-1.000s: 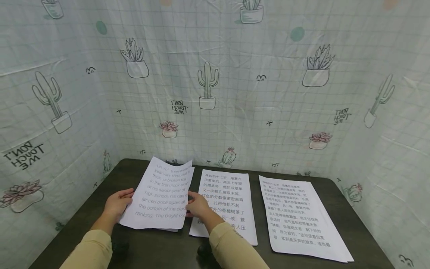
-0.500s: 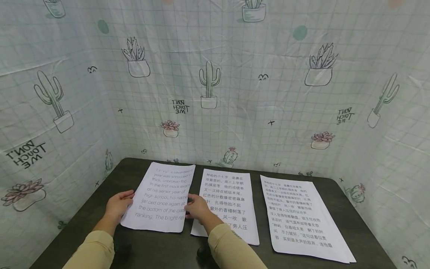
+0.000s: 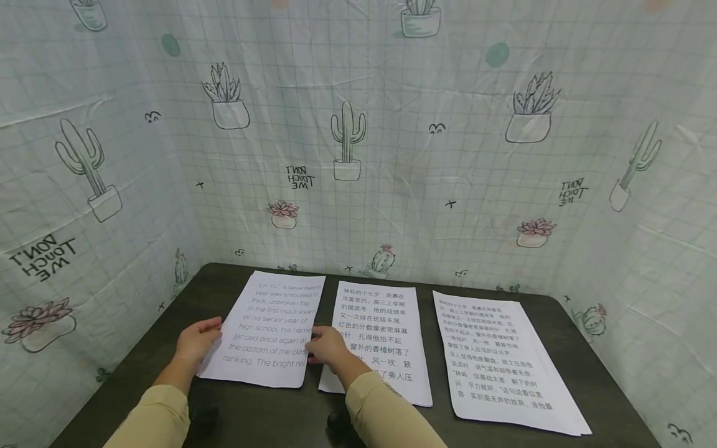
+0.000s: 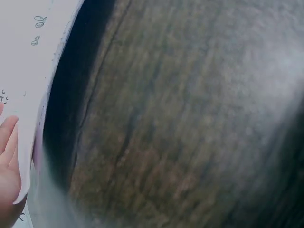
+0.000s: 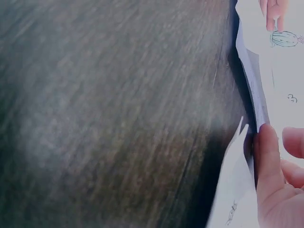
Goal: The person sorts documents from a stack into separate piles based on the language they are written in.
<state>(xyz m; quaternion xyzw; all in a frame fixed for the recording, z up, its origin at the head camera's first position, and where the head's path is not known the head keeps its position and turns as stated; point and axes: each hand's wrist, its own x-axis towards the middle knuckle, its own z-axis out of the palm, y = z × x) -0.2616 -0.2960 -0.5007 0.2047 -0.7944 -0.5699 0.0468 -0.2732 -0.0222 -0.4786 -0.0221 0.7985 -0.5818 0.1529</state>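
Note:
A stack of white paper sheets with large English print lies at the left of the dark table. My left hand is at its left edge, with the fingers extended against the paper. At the opposite edge my right hand touches the sheets with its fingertips, over part of the middle stack. In the left wrist view the left hand shows beside the paper edge. The right wrist view has the right hand's fingers along the stack's side. Some fingertips are hidden behind the paper.
Beside it lies a middle paper stack with large Chinese print. Farther right is another stack in smaller Chinese print, its sheets slightly fanned. The dark table meets a cactus-print curtain at the back and sides.
The top English sheet, earlier curled up at its far edge and askew, has come down flat and lined up with the sheets beneath. Both hands stay at the stack's sides.

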